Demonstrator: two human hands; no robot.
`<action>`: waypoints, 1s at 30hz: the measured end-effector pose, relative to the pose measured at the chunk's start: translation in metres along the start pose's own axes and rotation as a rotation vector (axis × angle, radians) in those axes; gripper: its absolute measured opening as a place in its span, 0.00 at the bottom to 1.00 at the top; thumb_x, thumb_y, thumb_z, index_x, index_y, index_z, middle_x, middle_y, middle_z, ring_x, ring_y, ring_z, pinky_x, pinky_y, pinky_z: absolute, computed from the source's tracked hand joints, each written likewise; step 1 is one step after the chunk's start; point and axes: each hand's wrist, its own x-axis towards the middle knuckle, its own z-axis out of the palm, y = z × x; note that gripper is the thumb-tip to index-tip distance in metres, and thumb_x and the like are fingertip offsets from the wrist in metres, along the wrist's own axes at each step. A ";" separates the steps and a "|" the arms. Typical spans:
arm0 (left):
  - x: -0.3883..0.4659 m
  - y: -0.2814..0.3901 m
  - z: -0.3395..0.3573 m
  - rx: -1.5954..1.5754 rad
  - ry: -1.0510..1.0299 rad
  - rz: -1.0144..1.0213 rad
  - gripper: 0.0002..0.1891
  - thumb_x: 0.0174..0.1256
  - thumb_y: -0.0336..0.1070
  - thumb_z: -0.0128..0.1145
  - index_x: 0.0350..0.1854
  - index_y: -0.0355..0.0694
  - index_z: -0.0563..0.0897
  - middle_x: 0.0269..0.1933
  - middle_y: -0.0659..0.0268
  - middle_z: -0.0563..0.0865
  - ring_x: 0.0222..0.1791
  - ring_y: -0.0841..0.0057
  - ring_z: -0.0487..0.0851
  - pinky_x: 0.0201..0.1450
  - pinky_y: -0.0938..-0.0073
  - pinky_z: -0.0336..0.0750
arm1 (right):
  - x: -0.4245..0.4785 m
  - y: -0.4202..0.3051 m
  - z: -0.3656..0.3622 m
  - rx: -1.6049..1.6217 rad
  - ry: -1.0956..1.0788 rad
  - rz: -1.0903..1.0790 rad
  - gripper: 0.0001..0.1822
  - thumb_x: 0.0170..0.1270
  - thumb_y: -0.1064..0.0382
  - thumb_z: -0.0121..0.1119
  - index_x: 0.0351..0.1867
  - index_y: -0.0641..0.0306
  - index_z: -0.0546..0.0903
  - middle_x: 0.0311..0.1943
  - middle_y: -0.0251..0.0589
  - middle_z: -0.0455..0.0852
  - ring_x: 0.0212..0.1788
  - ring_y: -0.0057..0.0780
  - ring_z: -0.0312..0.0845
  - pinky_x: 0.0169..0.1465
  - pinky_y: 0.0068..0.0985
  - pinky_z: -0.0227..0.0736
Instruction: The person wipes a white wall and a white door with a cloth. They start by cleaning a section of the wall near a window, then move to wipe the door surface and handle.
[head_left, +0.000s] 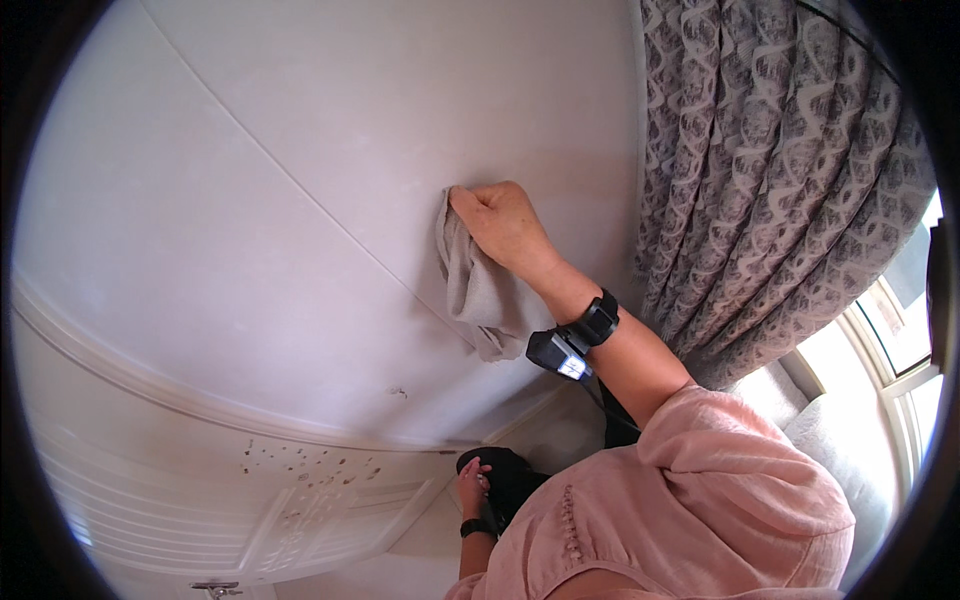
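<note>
Near the centre, my right hand (501, 221) is closed on a crumpled beige-grey cloth (480, 289), which lies against the pale wall (315, 315) and hangs from my fingers. A black strap with a small device (559, 352) sits on my right wrist. Lower down, my left hand (474, 481) is beside black clothing (510, 469), with its fingers partly curled; whether it holds anything is not clear. A black band (478, 527) circles the left wrist.
A patterned grey curtain (750, 165) hangs at the right, beside a bright window (892, 322). A moulding (187, 405) crosses the lower left. Beyond it stands a white panelled door (315, 517) with brownish spots and a metal handle (216, 587). The wall has a small mark (399, 392).
</note>
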 end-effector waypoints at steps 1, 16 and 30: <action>-0.003 0.001 0.003 0.007 0.010 0.015 0.15 0.74 0.42 0.55 0.56 0.42 0.80 0.33 0.61 0.88 0.13 0.84 0.69 0.13 0.81 0.62 | 0.001 0.002 -0.001 -0.018 0.010 -0.019 0.25 0.68 0.56 0.53 0.15 0.69 0.65 0.13 0.26 0.62 0.19 0.15 0.56 0.21 0.28 0.57; -0.003 0.004 -0.001 -0.029 0.017 0.075 0.14 0.73 0.41 0.56 0.54 0.41 0.81 0.33 0.59 0.89 0.13 0.84 0.70 0.15 0.80 0.63 | 0.005 -0.008 -0.010 -0.176 -0.055 0.028 0.22 0.63 0.53 0.53 0.21 0.72 0.74 0.16 0.50 0.70 0.20 0.40 0.67 0.30 0.38 0.67; -0.011 0.006 -0.001 0.011 0.025 0.075 0.14 0.73 0.43 0.55 0.54 0.42 0.81 0.34 0.60 0.89 0.13 0.85 0.69 0.16 0.81 0.63 | 0.020 -0.015 -0.026 -0.118 0.104 -0.058 0.25 0.66 0.52 0.54 0.20 0.73 0.69 0.15 0.44 0.62 0.20 0.28 0.59 0.26 0.35 0.60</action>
